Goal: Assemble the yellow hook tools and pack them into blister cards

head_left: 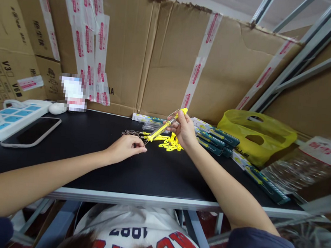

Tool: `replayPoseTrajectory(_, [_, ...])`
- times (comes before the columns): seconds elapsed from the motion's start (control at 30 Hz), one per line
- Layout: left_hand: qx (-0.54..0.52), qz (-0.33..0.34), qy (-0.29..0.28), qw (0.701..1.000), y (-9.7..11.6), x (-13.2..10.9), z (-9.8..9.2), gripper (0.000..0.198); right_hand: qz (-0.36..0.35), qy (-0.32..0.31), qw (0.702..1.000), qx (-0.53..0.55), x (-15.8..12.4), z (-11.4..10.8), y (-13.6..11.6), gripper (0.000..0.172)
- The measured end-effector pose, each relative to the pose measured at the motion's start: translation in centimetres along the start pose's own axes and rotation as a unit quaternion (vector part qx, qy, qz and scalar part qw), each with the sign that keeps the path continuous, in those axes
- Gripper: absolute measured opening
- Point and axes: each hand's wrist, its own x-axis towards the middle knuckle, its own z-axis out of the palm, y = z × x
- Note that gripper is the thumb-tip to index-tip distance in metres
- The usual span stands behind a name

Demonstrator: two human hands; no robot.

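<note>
While the head view looks down over a black worktop [160,180], the person's two hands meet around a slim yellow-and-clear tube [161,131], which is held tilted above the surface, its upper end leaning to the right. The right hand [184,130] grasps the tube near its yellow top, fingers wrapped about it. The left hand [128,150] is at the lower end, thumb and forefinger pinched together on a thin wire [145,142]; exactly how that wire joins the tube is too small to tell. Behind and below the tube lie a pile of small yellow pieces [170,144], several clear tubes [150,125] and a tangle of bent wires [130,132], the last just beyond the left hand. To the right of the right hand, printed packages [210,140] are stacked beside a yellow plastic bag [237,136], and another package [261,178] lies nearer the front edge. Well to the left, a dark-screened phone [31,132] rests beside a white power strip [20,114]. Taped cardboard [171,62] stands upright along the back.
</note>
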Motion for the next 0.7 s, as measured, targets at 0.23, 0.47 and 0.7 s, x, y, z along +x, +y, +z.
replayPoseTrajectory(0.23, [0.0, 0.024, -0.023, 0.999, 0.4, -0.2, -0.1, 0.024, 0.018, 0.07, 0.997, 0.005, 1.8, -1.9, 0.1, 0.039])
replayPoseTrajectory(0.47, [0.025, 0.045, -0.018, 0.999, 0.3, -0.4, 0.0, 0.023, 0.037, 0.036, 0.999, 0.001, 0.5, -0.5, 0.9, 0.04])
replayPoseTrajectory(0.7, [0.009, 0.038, -0.023, 0.999, 0.4, -0.2, -0.2, 0.022, 0.033, 0.057, 0.998, -0.008, 1.7, -1.9, 0.4, 0.037])
